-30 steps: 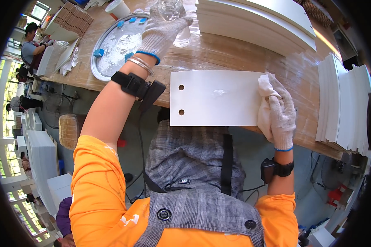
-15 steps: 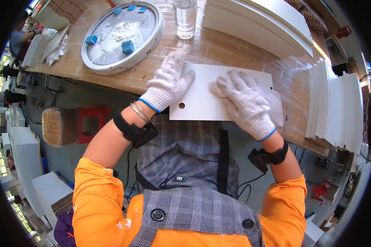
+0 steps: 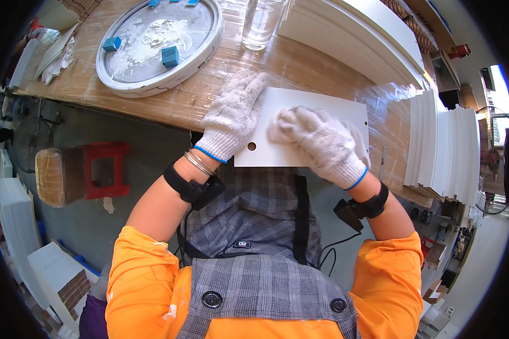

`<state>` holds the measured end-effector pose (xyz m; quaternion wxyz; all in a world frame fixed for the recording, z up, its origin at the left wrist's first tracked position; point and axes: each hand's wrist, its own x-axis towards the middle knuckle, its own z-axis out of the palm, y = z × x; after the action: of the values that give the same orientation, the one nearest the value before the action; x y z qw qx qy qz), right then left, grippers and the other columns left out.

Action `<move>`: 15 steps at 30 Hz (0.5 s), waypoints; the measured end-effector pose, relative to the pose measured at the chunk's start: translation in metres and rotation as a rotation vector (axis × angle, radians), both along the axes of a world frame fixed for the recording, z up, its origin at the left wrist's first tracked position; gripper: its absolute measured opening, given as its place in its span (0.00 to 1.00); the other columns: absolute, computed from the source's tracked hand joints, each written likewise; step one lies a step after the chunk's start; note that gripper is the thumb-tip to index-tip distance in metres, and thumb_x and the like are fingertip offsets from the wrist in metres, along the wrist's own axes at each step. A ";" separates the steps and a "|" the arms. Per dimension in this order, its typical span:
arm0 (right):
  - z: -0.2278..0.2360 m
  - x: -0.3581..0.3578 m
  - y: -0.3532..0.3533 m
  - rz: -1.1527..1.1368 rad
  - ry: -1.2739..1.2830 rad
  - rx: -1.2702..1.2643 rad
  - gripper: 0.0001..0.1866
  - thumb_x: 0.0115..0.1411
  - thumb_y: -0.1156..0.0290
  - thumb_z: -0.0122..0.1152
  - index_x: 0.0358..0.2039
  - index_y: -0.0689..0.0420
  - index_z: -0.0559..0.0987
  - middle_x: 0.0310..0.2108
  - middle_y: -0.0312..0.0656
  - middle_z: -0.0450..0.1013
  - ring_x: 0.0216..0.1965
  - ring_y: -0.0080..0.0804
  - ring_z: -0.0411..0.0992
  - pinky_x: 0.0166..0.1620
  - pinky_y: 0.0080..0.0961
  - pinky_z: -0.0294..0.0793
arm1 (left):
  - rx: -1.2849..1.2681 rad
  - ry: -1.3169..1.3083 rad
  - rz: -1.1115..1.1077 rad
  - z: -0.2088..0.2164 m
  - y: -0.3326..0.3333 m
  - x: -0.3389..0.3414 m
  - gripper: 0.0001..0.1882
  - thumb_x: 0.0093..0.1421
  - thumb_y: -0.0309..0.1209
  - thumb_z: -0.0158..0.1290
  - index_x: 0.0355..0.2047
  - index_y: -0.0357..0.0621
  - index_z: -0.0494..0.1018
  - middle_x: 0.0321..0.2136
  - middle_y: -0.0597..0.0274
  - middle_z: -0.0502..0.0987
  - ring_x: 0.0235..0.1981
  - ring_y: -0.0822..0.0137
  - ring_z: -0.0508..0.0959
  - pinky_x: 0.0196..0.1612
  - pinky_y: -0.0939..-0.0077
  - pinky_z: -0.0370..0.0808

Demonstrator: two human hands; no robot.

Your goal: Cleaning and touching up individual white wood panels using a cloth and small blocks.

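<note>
A white board (image 3: 283, 133) with a dark round hole near its left corner lies at the front of the table, its near edge reaching over my lap. My left hand (image 3: 233, 107), in a speckled white knit glove, rests along the board's left edge with fingers stretched out. On the board's middle, my right hand (image 3: 321, 138), gloved alike, presses down with bent, bunched fingers, smeared by motion. A pale blurred patch shows beside it; what lies under the fingers is hidden.
A round grey lid (image 3: 136, 53) with white paste and blue blocks (image 3: 169, 56) lies at the far left. Beside it stands a clear glass (image 3: 260, 25). White panels (image 3: 350, 39) lie behind the board; more panels (image 3: 444, 147) stand at right. A red stool (image 3: 107, 169) is below left.
My right hand has slid left across the board, its fingers bending more. My left hand's fingers have drawn together along the edge. The whole view has shifted slightly.
</note>
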<state>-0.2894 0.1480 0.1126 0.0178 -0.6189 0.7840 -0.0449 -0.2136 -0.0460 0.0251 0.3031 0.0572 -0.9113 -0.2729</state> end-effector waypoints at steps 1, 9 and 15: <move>-0.006 -0.011 0.012 -0.130 -0.025 -0.008 0.25 0.51 0.74 0.51 0.52 0.48 0.70 0.50 0.44 0.67 0.50 0.44 0.66 0.52 0.38 0.68 | 0.015 0.014 0.005 0.000 -0.001 0.002 0.17 0.60 0.27 0.49 0.50 0.43 0.70 0.47 0.49 0.74 0.51 0.51 0.71 0.57 0.61 0.65; -0.052 0.007 -0.034 -0.324 0.290 0.029 0.26 0.53 0.72 0.49 0.55 0.51 0.67 0.51 0.46 0.66 0.45 0.43 0.68 0.44 0.39 0.72 | 0.068 0.050 0.016 0.006 0.009 -0.002 0.20 0.59 0.23 0.46 0.53 0.42 0.69 0.48 0.50 0.73 0.51 0.51 0.71 0.56 0.62 0.66; -0.038 -0.072 0.003 -0.452 0.328 -0.020 0.13 0.57 0.68 0.48 0.43 0.52 0.72 0.36 0.46 0.71 0.37 0.43 0.72 0.41 0.39 0.71 | 0.026 0.047 0.053 0.005 0.003 0.007 0.24 0.56 0.18 0.45 0.55 0.42 0.67 0.48 0.48 0.73 0.50 0.50 0.71 0.55 0.62 0.66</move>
<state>-0.3611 0.1511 0.0747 -0.1260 -0.4273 0.8942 0.0451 -0.2061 -0.0432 0.0296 0.3306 0.0786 -0.8985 -0.2778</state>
